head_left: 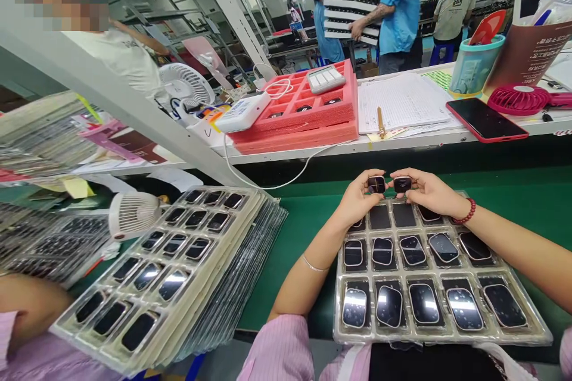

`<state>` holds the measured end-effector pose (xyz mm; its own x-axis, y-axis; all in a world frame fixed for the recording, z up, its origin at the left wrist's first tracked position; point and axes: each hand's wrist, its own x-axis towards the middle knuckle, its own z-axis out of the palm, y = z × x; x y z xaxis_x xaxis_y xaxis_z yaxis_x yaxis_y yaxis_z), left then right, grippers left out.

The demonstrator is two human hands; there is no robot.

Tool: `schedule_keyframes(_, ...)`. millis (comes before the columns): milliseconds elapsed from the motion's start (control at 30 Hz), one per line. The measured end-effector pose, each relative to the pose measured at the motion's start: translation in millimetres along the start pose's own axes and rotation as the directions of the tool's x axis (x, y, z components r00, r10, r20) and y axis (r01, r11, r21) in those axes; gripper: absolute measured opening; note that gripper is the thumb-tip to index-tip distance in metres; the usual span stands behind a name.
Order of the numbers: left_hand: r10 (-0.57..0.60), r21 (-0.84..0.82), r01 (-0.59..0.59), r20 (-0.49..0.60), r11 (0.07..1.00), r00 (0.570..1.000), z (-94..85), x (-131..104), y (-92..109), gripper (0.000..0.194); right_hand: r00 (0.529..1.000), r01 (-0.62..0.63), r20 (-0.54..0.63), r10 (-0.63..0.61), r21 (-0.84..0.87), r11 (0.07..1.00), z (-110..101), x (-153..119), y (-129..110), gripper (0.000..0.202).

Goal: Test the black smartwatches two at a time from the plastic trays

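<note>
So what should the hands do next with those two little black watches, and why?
I'd probably lower the small square black-screened watch in the left hand into the clear plastic tray. The right hand holds a similar watch. Two side-by-side pockets in the tray's far row hold no watch, and they're just below the hands.

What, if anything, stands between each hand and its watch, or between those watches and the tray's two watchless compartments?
Nothing visible: the left hand touches one watch, the right hand another watch, and no object shows between them and those two compartments of the tray.
</note>
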<state>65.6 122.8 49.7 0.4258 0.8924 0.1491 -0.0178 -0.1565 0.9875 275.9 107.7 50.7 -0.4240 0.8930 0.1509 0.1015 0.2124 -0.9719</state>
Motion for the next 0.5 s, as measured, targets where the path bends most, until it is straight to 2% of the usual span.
schedule_keyframes(233, -0.006, -0.03, 0.006, 0.001, 1.0, 1.0, -0.8, 1.0, -1.4, 0.046, 0.999, -0.041, -0.029, 0.041, -0.017, 0.999, 0.6, 1.3, -0.2, 0.04)
schedule_keyframes(500, -0.018, -0.004, 0.018, -0.011, 1.0, 1.0, 0.0, 1.8, 0.6, 0.046, 1.0, 0.026, -0.003, -0.026, -0.005, 1.0, -0.9, 0.2, 1.2, 0.047)
